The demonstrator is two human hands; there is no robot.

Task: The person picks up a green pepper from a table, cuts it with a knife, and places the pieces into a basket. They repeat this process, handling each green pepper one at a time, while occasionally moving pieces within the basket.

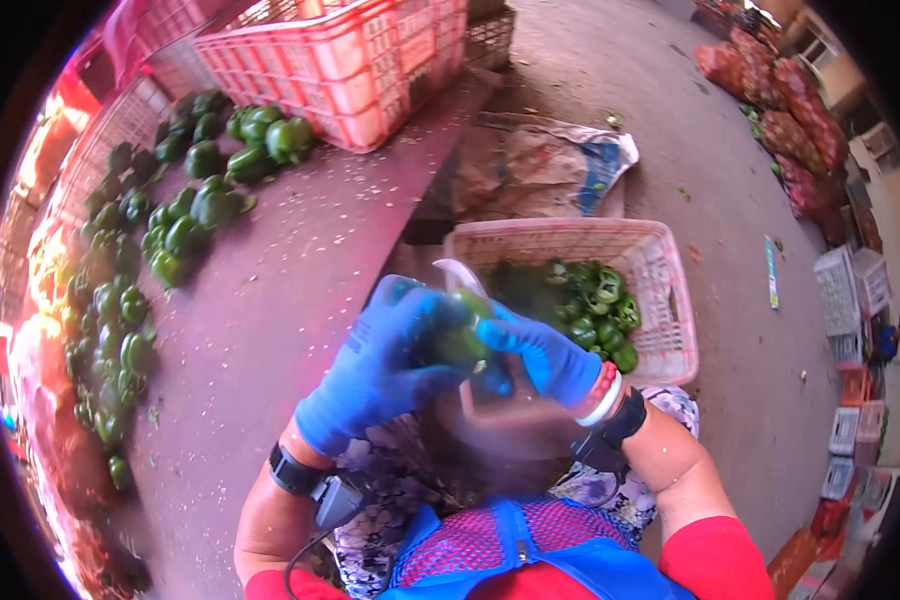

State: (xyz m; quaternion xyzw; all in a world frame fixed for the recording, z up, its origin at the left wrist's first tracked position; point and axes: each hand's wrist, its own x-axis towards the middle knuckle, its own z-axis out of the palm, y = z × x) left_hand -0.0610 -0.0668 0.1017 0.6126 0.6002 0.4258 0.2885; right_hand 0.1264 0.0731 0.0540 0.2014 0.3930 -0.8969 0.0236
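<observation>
Along the far left edge, a long row of green peppers lies on the dusty table, running from the near end up toward a looser heap of peppers at the far end. Just behind that heap stands an empty pink crate, resting on the table's far corner.

Near the middle, the left hand, in a blue glove, wraps around a single green pepper; its fingers are curled and closed on the pepper's left side. A black band with a cable sits on that wrist. The pepper is held in the air between both hands, just above the near rim of a pale basket.

The right hand, also in a blue glove, meets the pepper from the other side, fingers bent and pressed against it. A thin pale strip curves up from the top of the pepper; what it is cannot be told.

Behind the hands, the pale basket stands on the ground, partly filled with green peppers piled toward its right side. Beyond it lies a crumpled sack. At the far right, red mesh bags lie stacked on the pavement, with small crates lined up below them.
</observation>
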